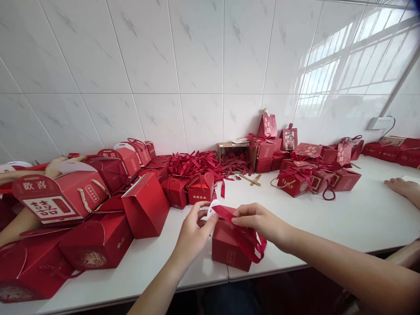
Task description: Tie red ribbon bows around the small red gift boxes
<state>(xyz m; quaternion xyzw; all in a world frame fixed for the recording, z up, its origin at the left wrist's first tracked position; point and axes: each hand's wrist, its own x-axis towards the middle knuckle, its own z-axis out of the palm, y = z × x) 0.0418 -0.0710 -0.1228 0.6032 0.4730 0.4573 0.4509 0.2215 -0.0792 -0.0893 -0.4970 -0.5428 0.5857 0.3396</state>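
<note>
A red cardboard gift box (226,251) with straight sides stands on the white tabletop (315,225), in the lower centre of the frame. Its surface is matte and plain, with one small pale rectangular mark on the front, which is too small to read. At its top there is a white rounded tab (213,208), and a long shiny red ribbon (252,245) goes over the box and hangs in a loop at its right side. The left hand (197,227) grasps the tab between thumb and fingers. The right hand (257,221) pinches the ribbon with the fingertips.

Some writing can be read. On the large red box with twisted rope handle (74,186), at the left of the frame, stands "歡喜", and below it a white panel carries the "囍" sign. The small red box with gold letters (200,186), near the centre, says "安居乐业". The gold script on the ribbon-tied red box (295,186), right of centre, is not clear to me.

Behind, above the frame's centre, a small brown cardboard box (224,145) has dark red ribbon pieces (234,161) in it. Beside it, to the left, is a loose heap of red ribbons (193,164).
</note>
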